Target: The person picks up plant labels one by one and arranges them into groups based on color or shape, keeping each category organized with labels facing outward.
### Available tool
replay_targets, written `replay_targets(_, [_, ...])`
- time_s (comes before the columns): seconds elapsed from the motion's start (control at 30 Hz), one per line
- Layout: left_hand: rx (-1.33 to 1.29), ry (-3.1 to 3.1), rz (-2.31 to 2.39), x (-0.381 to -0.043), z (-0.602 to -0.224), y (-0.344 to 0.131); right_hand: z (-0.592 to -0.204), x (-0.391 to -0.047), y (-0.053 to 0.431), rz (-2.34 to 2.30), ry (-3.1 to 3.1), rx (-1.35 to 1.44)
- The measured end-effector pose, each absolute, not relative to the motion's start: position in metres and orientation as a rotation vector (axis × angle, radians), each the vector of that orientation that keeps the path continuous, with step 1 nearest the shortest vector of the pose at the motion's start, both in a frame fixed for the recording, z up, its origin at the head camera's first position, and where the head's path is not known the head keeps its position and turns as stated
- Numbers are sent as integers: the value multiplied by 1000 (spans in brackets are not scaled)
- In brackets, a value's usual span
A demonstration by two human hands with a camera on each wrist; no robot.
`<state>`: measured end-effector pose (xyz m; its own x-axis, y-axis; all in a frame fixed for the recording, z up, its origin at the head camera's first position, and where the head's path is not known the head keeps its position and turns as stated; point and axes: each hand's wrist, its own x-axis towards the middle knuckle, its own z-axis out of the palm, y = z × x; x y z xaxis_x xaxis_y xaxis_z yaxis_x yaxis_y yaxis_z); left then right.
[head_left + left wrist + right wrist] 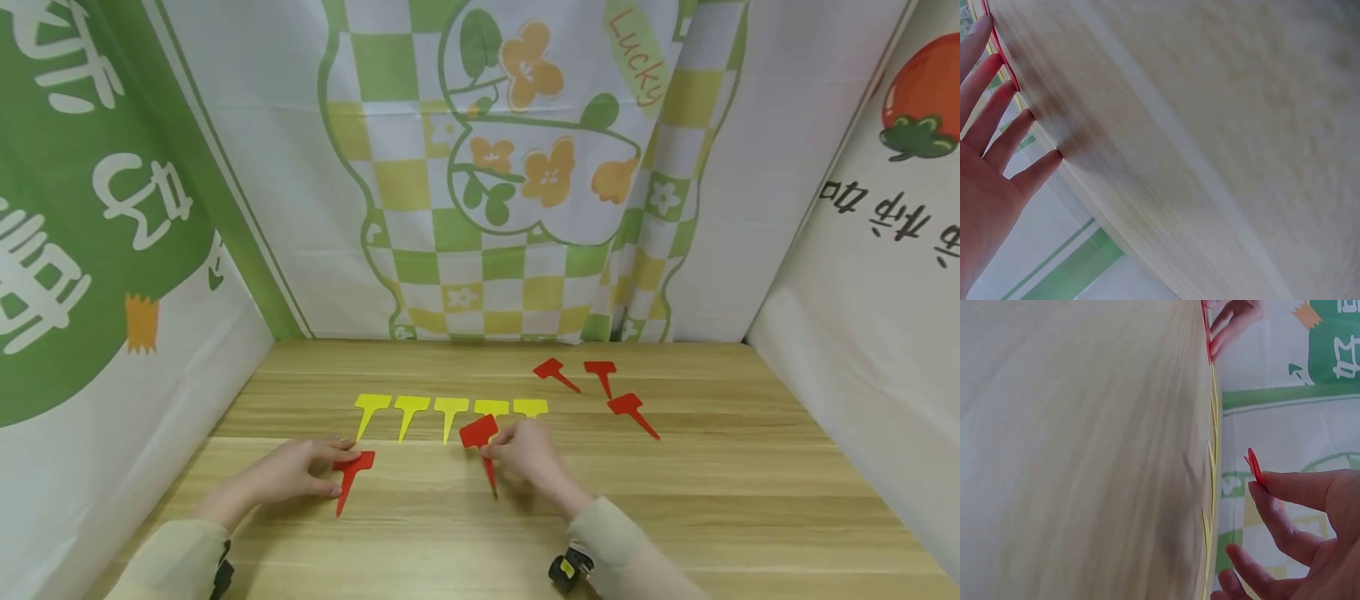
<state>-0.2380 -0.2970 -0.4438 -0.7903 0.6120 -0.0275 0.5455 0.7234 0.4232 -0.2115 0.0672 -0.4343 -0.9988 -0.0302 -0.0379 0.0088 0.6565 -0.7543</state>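
My right hand (531,454) pinches a red T-shaped plant label (477,432) between thumb and fingertip. In the right wrist view this red label (1255,465) stands clear of the tabletop, seen edge-on. My left hand (298,471) rests at another red plant label (358,461) lying on the table, its fingertips on the wide head and the thumb beside the stem. Its fingers (1022,125) are spread and fairly straight in the left wrist view. Behind both hands runs a row of several yellow plant labels (412,405), stems toward me; the held red label partly covers one.
Three loose red plant labels, among them one (600,367) at the back, lie at the right rear of the wooden table (720,500). A printed cloth (480,287) hangs behind the table's far edge, and more cloth walls stand on both sides.
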Motion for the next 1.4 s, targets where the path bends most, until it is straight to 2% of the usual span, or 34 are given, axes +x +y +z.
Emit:
replay_targets(0.8, [947,2769,593,-237,-443,-296,-449,-211,-3,-1269,2784,-70])
replay_targets(1.4, [965,2784,564,-238,-442,-296,-445,-211,-26,-1064,2882,-55])
